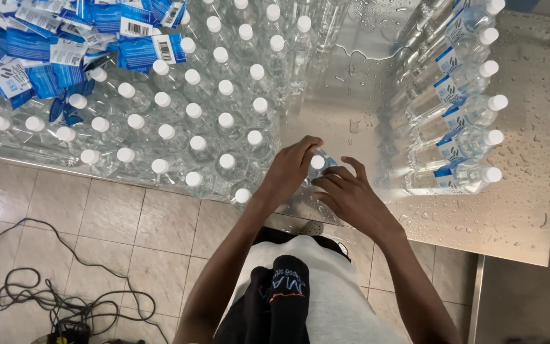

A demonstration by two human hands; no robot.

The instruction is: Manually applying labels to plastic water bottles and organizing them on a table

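A clear white-capped bottle (317, 164) at the wet steel tabletop's (517, 216) near edge is gripped by both hands: left hand (288, 171) curled over it, right hand (345, 194) closed beside it

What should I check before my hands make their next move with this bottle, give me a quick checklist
1. Both hands on the bottle: ok, left hand and right hand close around it.
2. White cap in place: ok.
3. Blue label fully around it: cannot tell, the fingers hide its body.
4. Steel table dry: not ok, water drops cover it.
5. Labelled bottles stacked in a neat row on the right: ok.
6. Spare labels within view: ok, heaped over the unlabelled bottles at far left.
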